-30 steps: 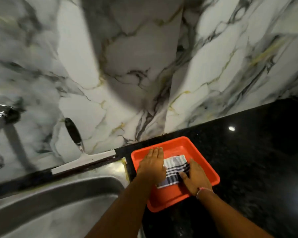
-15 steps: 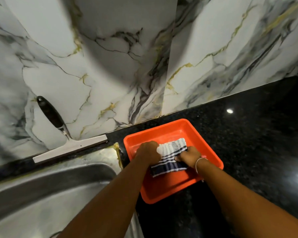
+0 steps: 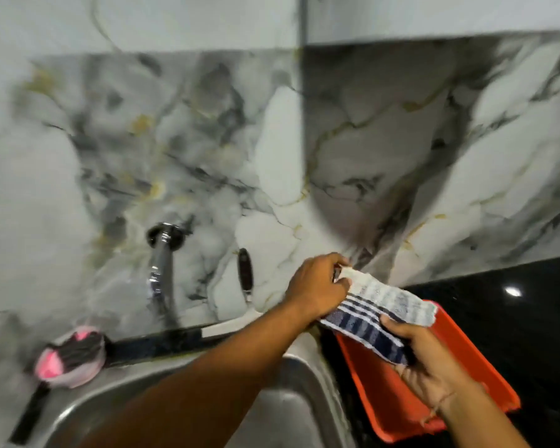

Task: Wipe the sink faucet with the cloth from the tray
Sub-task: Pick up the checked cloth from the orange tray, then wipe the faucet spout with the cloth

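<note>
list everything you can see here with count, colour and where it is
cloth: 1, white with navy stripes, held above the tray
tray: 1, orange-red, on the countertop right of the sink
faucet: 1, chrome, on the wall above the sink
sink: 1, steel, bottom left
squeegee: 1, black handle, leaning on the wall
scrubber dish: 1, pink, sink ledge, blurred
countertop: 1, black, right
wall: marble, grey-white
left hand: gripping the cloth's far end
right hand: gripping the cloth's near end

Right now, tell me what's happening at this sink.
A person holds a striped cloth stretched between both hands, the left hand at its pale end and the right hand at its dark end, above the orange tray. The faucet on the marble wall is untouched.
</note>
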Motion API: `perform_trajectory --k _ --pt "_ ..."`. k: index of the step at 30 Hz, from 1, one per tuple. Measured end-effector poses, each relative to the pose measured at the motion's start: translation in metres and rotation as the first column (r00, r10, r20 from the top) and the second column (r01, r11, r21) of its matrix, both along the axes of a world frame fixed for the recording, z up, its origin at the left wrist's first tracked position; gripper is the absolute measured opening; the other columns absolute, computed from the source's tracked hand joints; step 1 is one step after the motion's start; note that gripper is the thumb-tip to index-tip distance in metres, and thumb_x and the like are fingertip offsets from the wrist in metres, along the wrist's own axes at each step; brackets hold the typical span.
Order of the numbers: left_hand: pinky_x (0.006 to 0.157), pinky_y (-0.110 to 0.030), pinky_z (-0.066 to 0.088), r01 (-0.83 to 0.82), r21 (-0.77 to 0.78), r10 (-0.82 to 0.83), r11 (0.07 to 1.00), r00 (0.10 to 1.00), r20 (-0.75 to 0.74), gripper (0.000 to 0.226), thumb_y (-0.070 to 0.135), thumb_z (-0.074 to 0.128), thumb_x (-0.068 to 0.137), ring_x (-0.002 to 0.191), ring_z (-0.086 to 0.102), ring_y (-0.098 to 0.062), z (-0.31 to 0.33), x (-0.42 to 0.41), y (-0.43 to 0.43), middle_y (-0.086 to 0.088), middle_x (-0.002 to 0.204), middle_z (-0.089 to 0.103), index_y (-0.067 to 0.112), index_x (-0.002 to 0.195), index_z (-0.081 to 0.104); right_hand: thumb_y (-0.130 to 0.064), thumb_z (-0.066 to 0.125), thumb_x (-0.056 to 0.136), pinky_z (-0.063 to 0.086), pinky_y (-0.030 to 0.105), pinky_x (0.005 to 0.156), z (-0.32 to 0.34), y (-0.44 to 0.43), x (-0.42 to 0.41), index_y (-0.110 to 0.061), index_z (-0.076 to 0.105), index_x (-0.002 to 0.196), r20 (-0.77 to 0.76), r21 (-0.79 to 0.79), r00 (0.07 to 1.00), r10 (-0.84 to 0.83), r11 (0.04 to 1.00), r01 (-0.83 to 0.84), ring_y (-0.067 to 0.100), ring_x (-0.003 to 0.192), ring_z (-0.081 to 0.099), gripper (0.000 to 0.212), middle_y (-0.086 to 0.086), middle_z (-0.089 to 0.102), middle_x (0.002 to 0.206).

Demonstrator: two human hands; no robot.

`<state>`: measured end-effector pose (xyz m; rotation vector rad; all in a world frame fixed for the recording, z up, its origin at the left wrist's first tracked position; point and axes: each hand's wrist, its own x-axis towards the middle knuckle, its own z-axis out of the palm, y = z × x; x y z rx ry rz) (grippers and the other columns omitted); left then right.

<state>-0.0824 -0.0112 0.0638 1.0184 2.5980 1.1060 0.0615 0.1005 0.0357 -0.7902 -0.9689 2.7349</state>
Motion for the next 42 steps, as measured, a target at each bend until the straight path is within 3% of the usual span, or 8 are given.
perform_trajectory --k 4,9,15,18,26,32,37,42 --pt "0.101 -0.042 0.047 -0.132 0.024 0.122 0.991 0.818 -0.562 0.046 0.009 0.060 0.084 0.123 0.054 -0.027 0.087 -0.043 -0.117 -0.004 0.129 0.065 0.020 0.129 0.066 -0.002 0.060 0.086 0.058 0.038 0.085 0.030 -0.102 -0.061 -0.004 0.069 0.111 -0.016 0.421 0.987 -0.158 0.894 0.150 0.031 0.092 0.071 0.026 0.012 0.077 0.096" --pt "0.104 -0.050 0.045 -0.365 0.030 0.194 0.931 0.422 -0.885 0.054 0.013 0.065 0.076 0.136 0.049 -0.039 0.151 -0.103 -0.240 -0.016 0.142 0.058 0.010 0.130 0.066 -0.009 0.067 0.080 0.045 0.001 0.063 0.070 -0.206 -0.136 -0.020 0.071 0.105 -0.339 0.916 0.935 -0.100 0.191 0.353 -0.008 0.074 0.063 0.027 -0.019 0.072 0.079" --pt "0.124 -0.057 0.027 -0.498 -0.255 -0.166 0.829 0.216 -0.962 0.069 0.030 0.034 0.089 0.153 0.025 -0.042 0.155 -0.180 -0.307 -0.019 0.165 0.031 0.011 0.154 0.044 -0.001 0.085 0.054 0.055 0.032 0.092 0.076 -0.236 -0.210 -0.015 0.063 0.125 -0.195 0.737 0.914 0.356 -0.562 0.376 0.021 0.116 0.064 0.076 0.005 0.070 0.124" --pt "0.126 -0.056 0.020 -0.490 -0.281 -0.265 0.825 0.104 -0.959 0.075 0.034 0.038 0.089 0.156 0.017 -0.039 0.149 -0.215 -0.318 -0.017 0.168 0.021 0.015 0.161 0.029 -0.001 0.084 0.052 0.055 0.035 0.093 0.065 -0.230 -0.229 -0.015 0.058 0.131 0.000 0.665 0.907 0.420 -0.678 0.314 0.022 0.122 0.060 0.084 0.007 0.065 0.132" --pt "0.129 -0.052 0.005 -0.397 -0.132 -0.202 0.908 -0.140 -0.969 0.073 0.038 0.029 0.093 0.157 0.009 -0.034 0.130 -0.261 -0.315 -0.015 0.168 0.015 0.014 0.162 0.025 -0.004 0.086 0.062 0.048 0.011 0.095 0.029 -0.213 -0.251 -0.020 0.066 0.122 -0.188 0.814 0.868 0.459 -0.423 0.399 -0.004 0.113 0.058 0.066 -0.013 0.070 0.119" --pt "0.128 -0.053 0.007 -0.383 -0.110 -0.187 0.917 -0.170 -0.967 0.072 0.038 0.030 0.093 0.156 0.014 -0.035 0.128 -0.266 -0.313 -0.016 0.167 0.020 0.013 0.161 0.029 0.005 0.071 0.080 0.062 0.023 0.064 0.032 -0.235 -0.252 -0.021 0.079 0.083 -0.162 0.643 0.974 0.158 0.765 -0.017 0.007 0.072 0.075 0.028 -0.010 0.079 0.072" --pt "0.128 -0.052 0.007 -0.392 -0.112 -0.192 0.913 -0.170 -0.967 0.073 0.039 0.028 0.093 0.157 0.012 -0.035 0.129 -0.266 -0.313 -0.016 0.167 0.020 0.014 0.162 0.026 0.012 0.058 0.085 0.064 0.037 0.066 0.036 -0.230 -0.248 0.001 0.068 0.108 -0.016 0.183 0.958 0.286 0.943 -0.278 0.022 0.070 0.075 0.028 0.016 0.075 0.099" --pt "0.128 -0.052 0.008 -0.400 -0.106 -0.192 0.910 -0.182 -0.964 0.073 0.039 0.029 0.092 0.157 0.012 -0.035 0.128 -0.267 -0.313 -0.016 0.167 0.020 0.014 0.161 0.030 0.006 0.056 0.075 0.062 0.043 0.066 0.026 -0.227 -0.261 0.011 0.067 0.101 -0.015 -0.159 0.876 0.482 0.864 -0.478 0.030 0.065 0.074 0.029 0.024 0.075 0.087"
